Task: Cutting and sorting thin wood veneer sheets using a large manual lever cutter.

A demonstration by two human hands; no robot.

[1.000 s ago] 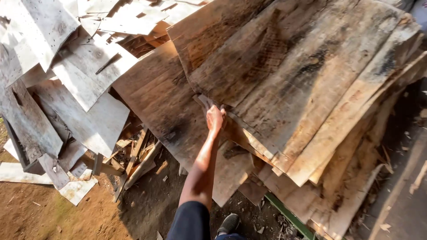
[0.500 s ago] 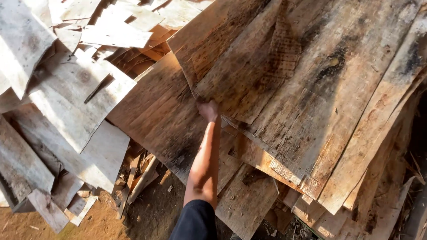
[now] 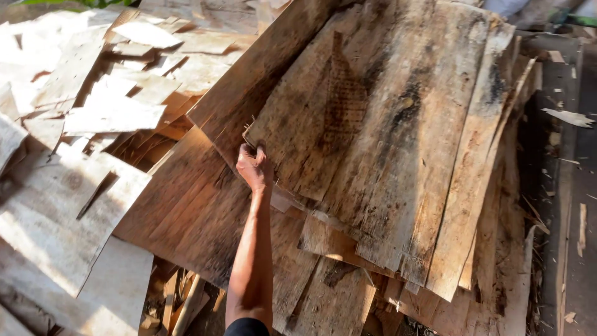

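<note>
My left hand (image 3: 255, 167) reaches up from the bottom of the view, the bare arm stretched out. Its fingers are closed on the lower left corner of a stack of thin, weathered wood veneer sheets (image 3: 385, 137). The sheets are large, brown and grey with dark stains, and tilt up toward the upper right. Under them lies a broader brown sheet (image 3: 186, 211). My right hand is out of view.
Pale, sunlit veneer sheets (image 3: 74, 205) lie scattered in loose piles on the left and at the top. Small wood scraps (image 3: 180, 298) sit in a gap at the bottom. A dark strip of ground (image 3: 575, 186) with splinters runs along the right edge.
The view has moved closer to the pile. My hand has slid up along the sheet edge and closed on the corner, and the top sheets now look raised.
</note>
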